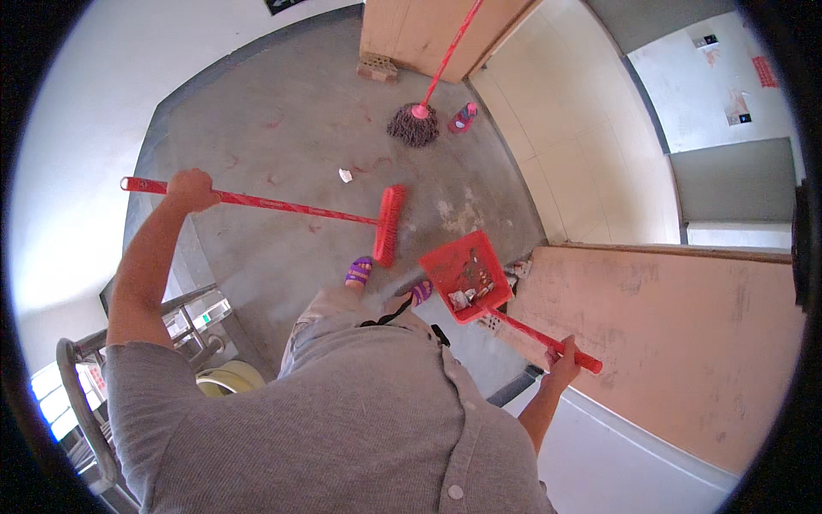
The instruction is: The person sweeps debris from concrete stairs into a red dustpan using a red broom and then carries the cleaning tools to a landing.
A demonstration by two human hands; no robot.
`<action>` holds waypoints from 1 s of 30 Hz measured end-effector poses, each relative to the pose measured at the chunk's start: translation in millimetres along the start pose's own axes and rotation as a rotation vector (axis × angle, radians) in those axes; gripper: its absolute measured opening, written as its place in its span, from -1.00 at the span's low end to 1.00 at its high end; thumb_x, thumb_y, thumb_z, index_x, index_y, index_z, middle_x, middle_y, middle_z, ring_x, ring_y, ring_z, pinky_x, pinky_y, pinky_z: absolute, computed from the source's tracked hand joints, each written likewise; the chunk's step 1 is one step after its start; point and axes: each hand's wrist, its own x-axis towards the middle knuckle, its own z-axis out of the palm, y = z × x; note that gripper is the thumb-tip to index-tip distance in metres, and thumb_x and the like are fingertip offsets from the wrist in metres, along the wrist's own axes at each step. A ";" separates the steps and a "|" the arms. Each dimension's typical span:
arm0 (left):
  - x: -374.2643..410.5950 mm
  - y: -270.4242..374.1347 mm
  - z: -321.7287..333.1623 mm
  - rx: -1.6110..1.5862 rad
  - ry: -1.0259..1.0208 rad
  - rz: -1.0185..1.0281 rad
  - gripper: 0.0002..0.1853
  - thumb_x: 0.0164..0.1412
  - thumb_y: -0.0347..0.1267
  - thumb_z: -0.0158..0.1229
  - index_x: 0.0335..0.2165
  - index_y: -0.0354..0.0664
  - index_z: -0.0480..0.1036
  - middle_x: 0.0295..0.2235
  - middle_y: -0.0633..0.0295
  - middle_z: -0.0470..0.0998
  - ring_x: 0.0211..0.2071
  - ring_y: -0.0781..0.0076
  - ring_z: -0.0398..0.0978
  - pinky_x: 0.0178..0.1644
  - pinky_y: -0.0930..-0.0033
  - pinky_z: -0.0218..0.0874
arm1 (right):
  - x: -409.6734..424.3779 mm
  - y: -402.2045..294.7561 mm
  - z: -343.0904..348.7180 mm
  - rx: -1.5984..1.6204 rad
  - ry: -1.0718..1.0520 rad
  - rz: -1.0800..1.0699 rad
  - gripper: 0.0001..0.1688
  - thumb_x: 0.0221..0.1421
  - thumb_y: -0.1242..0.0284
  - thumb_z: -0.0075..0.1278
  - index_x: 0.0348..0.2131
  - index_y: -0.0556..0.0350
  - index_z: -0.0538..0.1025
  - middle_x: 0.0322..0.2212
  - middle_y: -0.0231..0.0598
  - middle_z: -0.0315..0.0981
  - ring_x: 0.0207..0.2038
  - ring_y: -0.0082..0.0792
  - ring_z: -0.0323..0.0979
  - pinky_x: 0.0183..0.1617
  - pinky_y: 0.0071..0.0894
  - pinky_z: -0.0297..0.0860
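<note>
My left hand [191,190] is closed around the upper handle of a red push broom [388,225], whose bristled head is in front of my feet. In my right hand [562,361] is the handle of a red long-handled dustpan [465,276], to the right of the broom head. Crumpled paper [460,299] and small debris lie in the pan. Farther forward on the grey concrete floor is a crumpled white scrap [345,175]. I wear purple sandals [358,272].
A string mop [413,123] with a red handle stands beside a pink bottle [462,119]. Perforated bricks [377,68] sit by a wooden door [424,38]. A second wooden panel [661,334] is on the right. Metal railings [80,379] and a pale yellow round object [234,378] are at left.
</note>
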 end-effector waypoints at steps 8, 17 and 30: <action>-37.3 -39.5 -29.3 -0.006 0.135 -0.152 -0.55 -0.07 -0.01 0.08 -0.51 -0.21 0.53 -0.49 0.03 0.51 -0.39 0.10 0.48 -0.28 0.16 0.31 | 0.7 4.4 37.7 -0.007 -0.152 0.042 -0.76 -0.04 0.32 0.06 -0.51 0.08 0.37 -0.66 -0.39 0.30 -0.67 -0.58 0.25 -0.62 -0.65 0.23; -17.2 -34.7 -4.9 -0.317 0.149 -0.197 -0.55 0.01 0.01 -0.02 -0.43 -0.13 0.53 -0.40 0.00 0.50 -0.34 0.05 0.47 -0.24 0.10 0.28 | -17.0 17.5 87.0 0.000 -0.274 0.032 -0.75 -0.04 0.30 0.06 -0.46 0.10 0.41 -0.63 -0.35 0.37 -0.64 -0.56 0.32 -0.58 -0.64 0.30; -62.0 124.8 157.9 -0.786 -0.163 -0.309 -0.52 0.14 -0.08 -0.27 -0.31 -0.20 0.44 -0.27 -0.06 0.45 -0.19 -0.06 0.38 -0.12 0.02 0.21 | -0.6 67.6 151.0 -0.138 -0.572 0.063 -0.63 -0.05 0.22 0.08 -0.37 0.13 0.39 -0.54 -0.37 0.37 -0.57 -0.58 0.33 -0.54 -0.63 0.28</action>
